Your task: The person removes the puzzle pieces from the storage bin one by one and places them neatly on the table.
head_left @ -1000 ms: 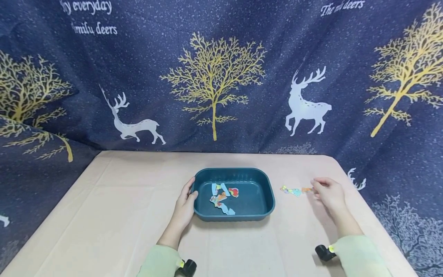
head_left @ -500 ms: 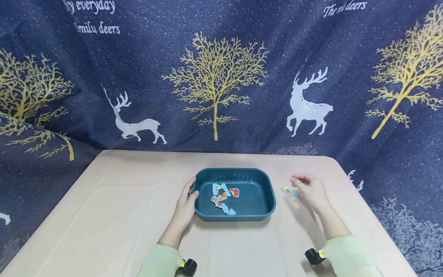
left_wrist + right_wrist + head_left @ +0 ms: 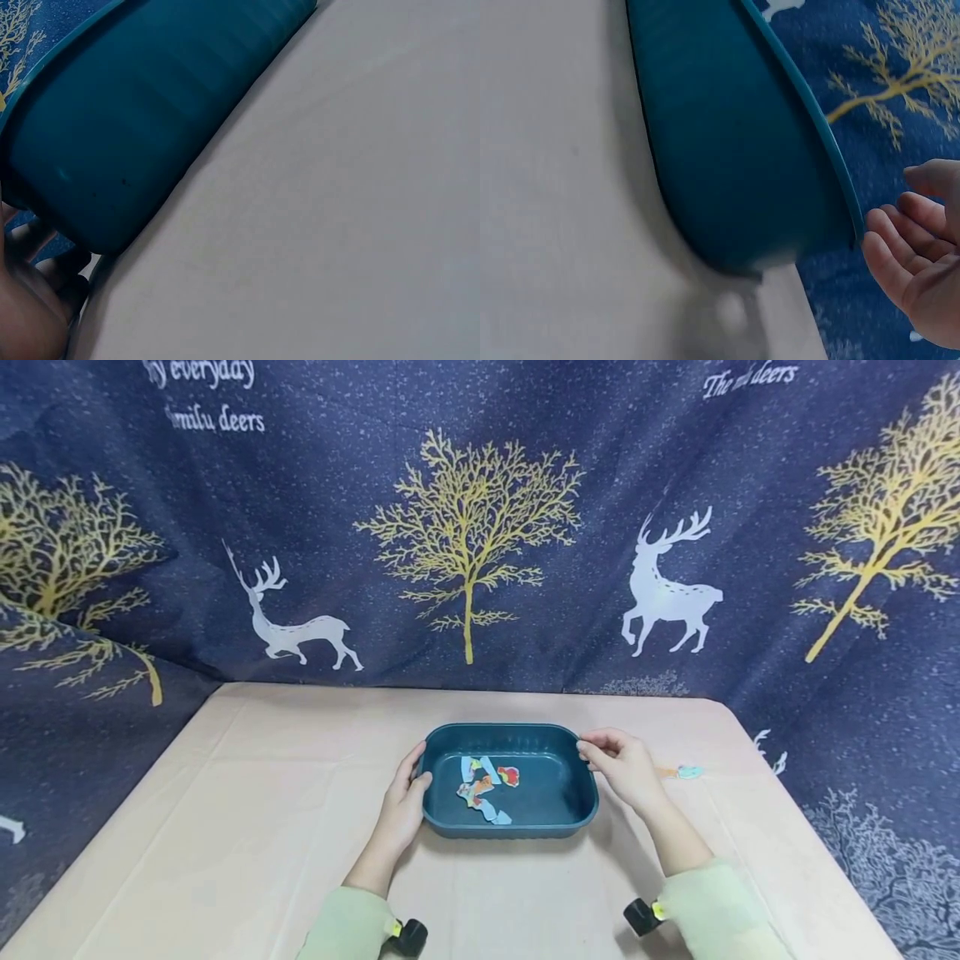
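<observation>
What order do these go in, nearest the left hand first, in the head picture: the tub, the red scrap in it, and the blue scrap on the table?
1. The tub: its left end touches the left hand.
2. The red scrap: inside the tub, near the middle.
3. The blue scrap: on the table, off to the right, past the right hand.

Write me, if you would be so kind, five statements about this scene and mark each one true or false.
1. The left hand holds the left end of the tray. True.
2. Every scrap lies inside the tray. False: some scraps lie on the table, right of it.
3. The tray's opening faces up. True.
4. The right hand is far from the tray. False: the right hand is at its right rim.
5. The backdrop shows white deer. True.
</observation>
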The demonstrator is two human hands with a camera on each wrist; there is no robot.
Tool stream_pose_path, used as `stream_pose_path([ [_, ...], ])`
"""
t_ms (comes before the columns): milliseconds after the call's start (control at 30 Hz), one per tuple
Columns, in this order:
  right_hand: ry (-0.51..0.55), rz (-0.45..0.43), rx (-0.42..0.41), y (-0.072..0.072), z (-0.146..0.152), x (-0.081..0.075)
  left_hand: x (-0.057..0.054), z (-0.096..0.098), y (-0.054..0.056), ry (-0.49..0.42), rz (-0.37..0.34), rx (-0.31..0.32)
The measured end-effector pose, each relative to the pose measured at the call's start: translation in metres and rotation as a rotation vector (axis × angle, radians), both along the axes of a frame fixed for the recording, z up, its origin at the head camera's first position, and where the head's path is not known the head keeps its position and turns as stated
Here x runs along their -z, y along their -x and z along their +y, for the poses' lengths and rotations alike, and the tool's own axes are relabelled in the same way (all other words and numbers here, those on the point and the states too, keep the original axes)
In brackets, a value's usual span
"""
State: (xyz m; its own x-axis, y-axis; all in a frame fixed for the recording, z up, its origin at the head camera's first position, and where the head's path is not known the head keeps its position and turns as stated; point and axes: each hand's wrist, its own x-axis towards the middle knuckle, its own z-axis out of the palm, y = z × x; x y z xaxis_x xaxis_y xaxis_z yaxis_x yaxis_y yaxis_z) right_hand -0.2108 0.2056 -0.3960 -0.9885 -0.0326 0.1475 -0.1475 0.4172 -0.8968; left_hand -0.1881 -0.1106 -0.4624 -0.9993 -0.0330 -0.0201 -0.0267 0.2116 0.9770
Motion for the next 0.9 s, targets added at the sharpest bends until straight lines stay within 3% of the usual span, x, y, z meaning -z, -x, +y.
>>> stream_pose_path([
  [133,0.006,0.016,-0.052,0.002,-0.015,0.0,0.0,0.0,0.0,0.0,-0.003,0.002],
  [900,-0.19,0.038,-0.278,0.008,-0.09,0.015,0.0,0.001,0.0,0.001,0.007,-0.009],
])
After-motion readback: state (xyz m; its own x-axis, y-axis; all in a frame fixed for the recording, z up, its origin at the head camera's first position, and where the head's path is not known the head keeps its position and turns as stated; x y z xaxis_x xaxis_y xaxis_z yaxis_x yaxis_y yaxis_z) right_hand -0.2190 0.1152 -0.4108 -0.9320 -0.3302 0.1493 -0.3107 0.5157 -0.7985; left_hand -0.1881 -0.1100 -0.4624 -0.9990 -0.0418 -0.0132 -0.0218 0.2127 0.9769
